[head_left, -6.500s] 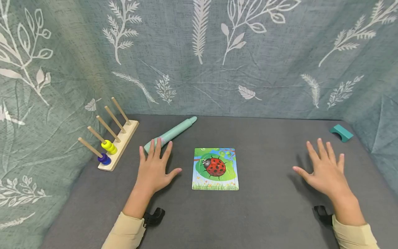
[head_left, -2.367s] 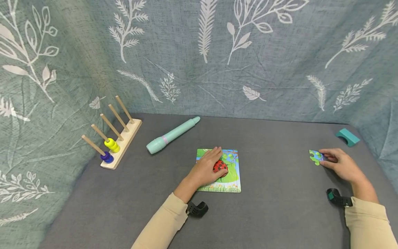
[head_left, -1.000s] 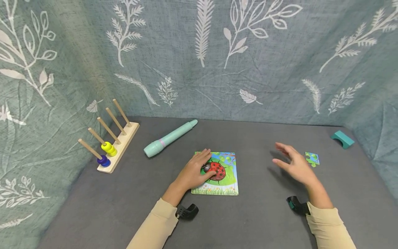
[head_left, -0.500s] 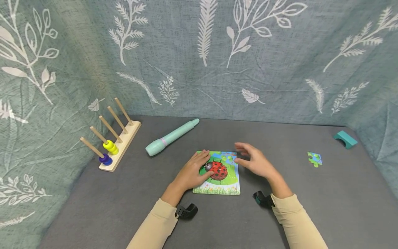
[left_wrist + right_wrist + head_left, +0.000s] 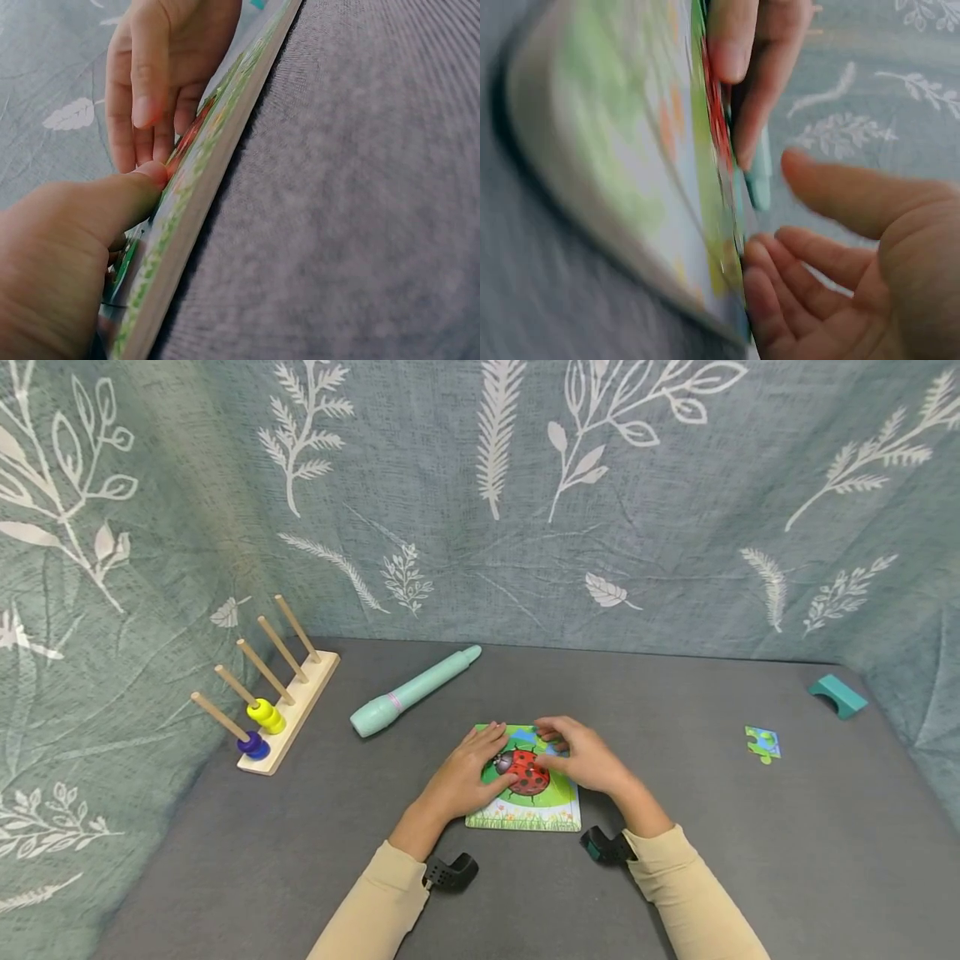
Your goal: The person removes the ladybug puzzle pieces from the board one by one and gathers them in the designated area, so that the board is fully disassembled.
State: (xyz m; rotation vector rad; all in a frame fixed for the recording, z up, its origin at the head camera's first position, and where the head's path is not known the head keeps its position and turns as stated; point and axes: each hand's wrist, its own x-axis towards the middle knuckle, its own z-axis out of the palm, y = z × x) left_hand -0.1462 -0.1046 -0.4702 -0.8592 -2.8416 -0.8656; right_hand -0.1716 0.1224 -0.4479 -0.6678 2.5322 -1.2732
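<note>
A square ladybird jigsaw puzzle (image 5: 525, 817) lies in the middle of the table, its thick pale edge visible in the left wrist view. On its left part rests my left hand (image 5: 467, 781), fingers stretched toward the far edge and thumb across the ladybird. Over the puzzle's far right part is my right hand (image 5: 585, 758), thumb apart from the bent fingers; in the right wrist view its fingertips (image 5: 761, 292) are right at the puzzle surface, with nothing gripped. The right hand hides the far right corner. A loose blue-and-green jigsaw piece (image 5: 763, 743) lies to the right.
A wooden peg stand (image 5: 300, 703) with yellow and blue beads stands at the left. Behind the puzzle lies a mint-green toy microphone-like stick (image 5: 416, 691). A teal arch block (image 5: 838, 696) is at the far right. A leaf-patterned curtain (image 5: 450, 527) closes the back.
My right hand has let go of the jigsaw piece on the right side of the table and moved left to the puzzle. My left hand has come from the table onto the puzzle and stays there.
</note>
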